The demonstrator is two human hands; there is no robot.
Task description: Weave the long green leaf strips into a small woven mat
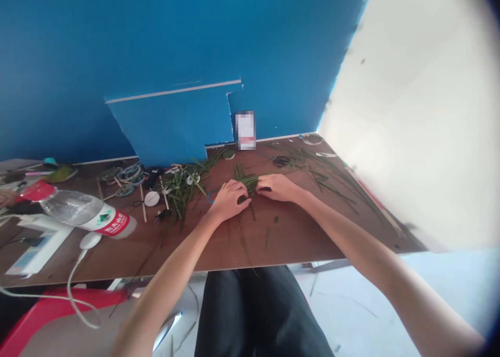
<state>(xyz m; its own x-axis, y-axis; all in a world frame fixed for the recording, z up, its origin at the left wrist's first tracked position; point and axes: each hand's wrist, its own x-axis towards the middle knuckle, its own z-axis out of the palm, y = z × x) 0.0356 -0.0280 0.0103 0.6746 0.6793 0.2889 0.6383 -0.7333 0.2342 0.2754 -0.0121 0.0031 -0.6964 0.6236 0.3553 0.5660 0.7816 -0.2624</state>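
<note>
Brown table (pixel 297 237) bears green strips (pixel 250 181), plastic bottle (pixel 84 208).

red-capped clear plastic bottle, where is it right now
In the head view, the red-capped clear plastic bottle is at the left, on the brown tabletop, beside the white power strip.

Single view: head-worn camera, looking forward and down at close range (wearer's lap (pixel 258 315) at bottom centre); table (pixel 300 242) mid-frame, blue wall (pixel 175 39) above.
</note>
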